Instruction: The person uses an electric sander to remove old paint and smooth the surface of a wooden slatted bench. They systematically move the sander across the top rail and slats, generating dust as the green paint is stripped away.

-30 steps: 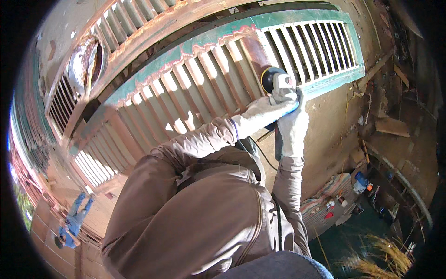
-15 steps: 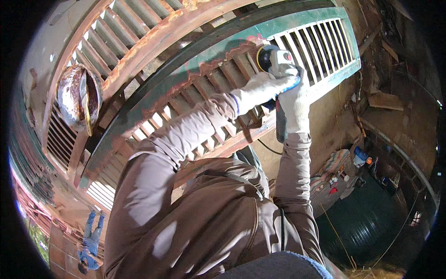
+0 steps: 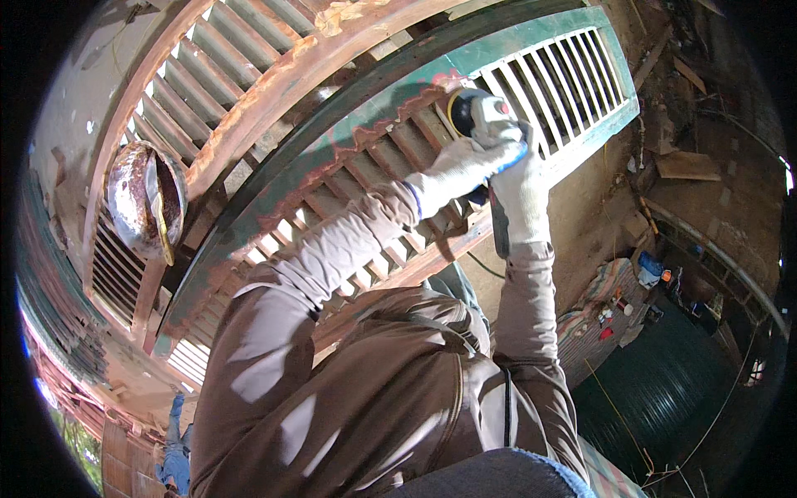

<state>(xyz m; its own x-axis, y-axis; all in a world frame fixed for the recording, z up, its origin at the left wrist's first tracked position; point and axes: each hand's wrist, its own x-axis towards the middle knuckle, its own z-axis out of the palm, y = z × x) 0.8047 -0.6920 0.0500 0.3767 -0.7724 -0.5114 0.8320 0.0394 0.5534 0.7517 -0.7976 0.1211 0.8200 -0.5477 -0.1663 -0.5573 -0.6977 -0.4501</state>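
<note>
Both hands gloved in white, both on the grinder (image 3: 480,116). Left hand (image 3: 459,168) is wrapped over the top of the grinder's head, fingers closed around it. Right hand (image 3: 519,192) is clamped on the dark handle that runs down and back from the head toward the body. The two gloves touch each other.

The grinder sits on the green shutter (image 3: 531,62), head pressed against the top ends of the slats just under its curved upper rail. Paint is stripped to bare reddish wood along that rail to the left of the grinder; the slats to the right are white and the frame there is green. Whether the disc is actually in contact cannot be told, since the glove covers it.

Edges: the shutter's lower rail runs just under the right wrist, and the arms cross over it. A second shutter (image 3: 249,75), bare wood, lies alongside the green one above and to the left, its rail near the green rail with a narrow dark gap between.

Room: open dirt floor (image 3: 598,207) to the right of the shutter's lower edge. Further right, wood scraps (image 3: 685,164) and small clutter, well apart from the hands. A rusty round pan (image 3: 141,199) rests at the far left, well clear.
</note>
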